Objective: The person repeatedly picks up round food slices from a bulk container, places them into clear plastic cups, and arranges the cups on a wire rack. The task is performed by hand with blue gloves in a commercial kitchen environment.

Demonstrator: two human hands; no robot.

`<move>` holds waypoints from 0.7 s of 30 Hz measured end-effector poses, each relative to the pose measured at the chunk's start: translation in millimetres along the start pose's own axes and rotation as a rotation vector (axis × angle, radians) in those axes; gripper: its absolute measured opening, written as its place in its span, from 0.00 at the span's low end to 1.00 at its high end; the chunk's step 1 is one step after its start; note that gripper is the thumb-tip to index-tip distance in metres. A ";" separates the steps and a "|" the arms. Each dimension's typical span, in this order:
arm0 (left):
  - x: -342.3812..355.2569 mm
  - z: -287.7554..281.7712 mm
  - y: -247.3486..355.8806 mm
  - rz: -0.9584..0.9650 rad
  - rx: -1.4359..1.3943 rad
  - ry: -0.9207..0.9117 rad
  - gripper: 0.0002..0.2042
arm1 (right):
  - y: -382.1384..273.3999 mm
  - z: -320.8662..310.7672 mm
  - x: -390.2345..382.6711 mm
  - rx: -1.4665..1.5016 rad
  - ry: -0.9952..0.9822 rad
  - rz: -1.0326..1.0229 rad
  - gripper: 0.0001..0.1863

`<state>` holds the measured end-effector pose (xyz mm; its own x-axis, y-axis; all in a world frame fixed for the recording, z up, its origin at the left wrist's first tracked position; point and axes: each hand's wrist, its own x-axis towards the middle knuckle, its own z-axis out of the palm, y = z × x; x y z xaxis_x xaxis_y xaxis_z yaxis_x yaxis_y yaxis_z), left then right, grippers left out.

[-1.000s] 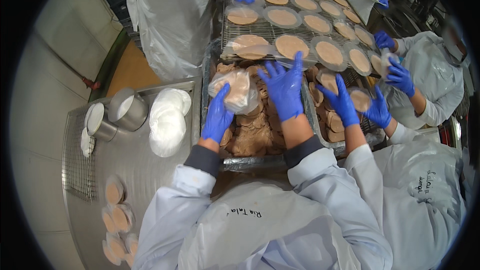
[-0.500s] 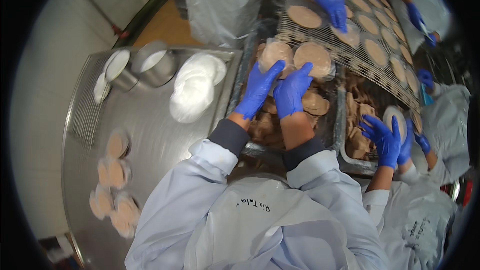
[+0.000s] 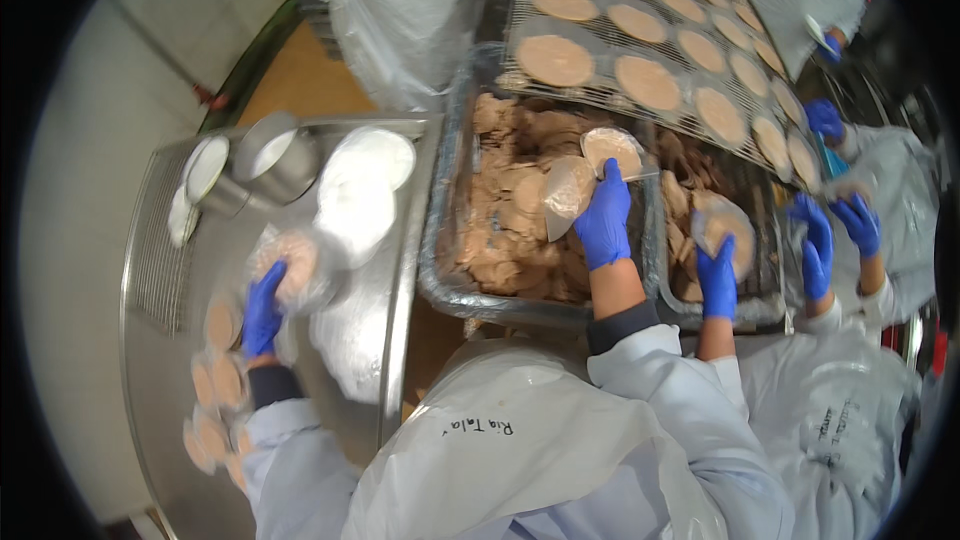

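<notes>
Black handwriting (image 3: 477, 428) crosses my white plastic apron (image 3: 520, 475); blue-gloved left hand (image 3: 262, 312) and right hand (image 3: 606, 222) grip round, film-backed beige discs (image 3: 607, 147) face-up.

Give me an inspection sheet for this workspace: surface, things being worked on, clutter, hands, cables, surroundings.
Surface: steel table, shiny.
Job's things: pale discs in rows on a metal grid; loose brown rounds heaped in the left tray.
Clutter: white round sheets, two steel containers and grouped discs on film, all on the table.
Hands: both blue-gloved. Left hand grips a film-wrapped disc at the table, slightly blurred; right hand holds two filmed discs over the left tray.
Cables: nothing seen.
Surroundings: co-workers at right; tan floor and pale wall at left.
</notes>
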<state>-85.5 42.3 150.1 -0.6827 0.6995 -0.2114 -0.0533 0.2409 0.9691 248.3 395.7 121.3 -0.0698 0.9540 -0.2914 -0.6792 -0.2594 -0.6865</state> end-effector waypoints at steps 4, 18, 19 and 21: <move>12.1 -53.3 -0.6 -0.020 0.948 0.271 0.26 | -48.5 4.2 6.9 -0.029 -0.129 -0.098 0.29; 57.4 347.1 97.8 -0.220 -0.858 -0.728 0.21 | -116.1 19.1 -58.8 -0.308 -0.282 0.040 0.19; 49.9 343.8 102.6 -0.331 -0.943 -0.803 0.20 | -106.2 14.3 -60.9 -0.396 -0.334 -0.024 0.20; 36.6 352.3 121.5 -0.357 -0.816 -0.871 0.18 | -87.3 14.2 -62.1 -0.591 -0.454 -0.156 0.20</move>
<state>139.8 334.2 215.3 0.1562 0.9691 -0.1907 -0.7860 0.2389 0.5702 301.6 361.2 208.8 -0.3857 0.9211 0.0528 -0.2102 -0.0320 -0.9771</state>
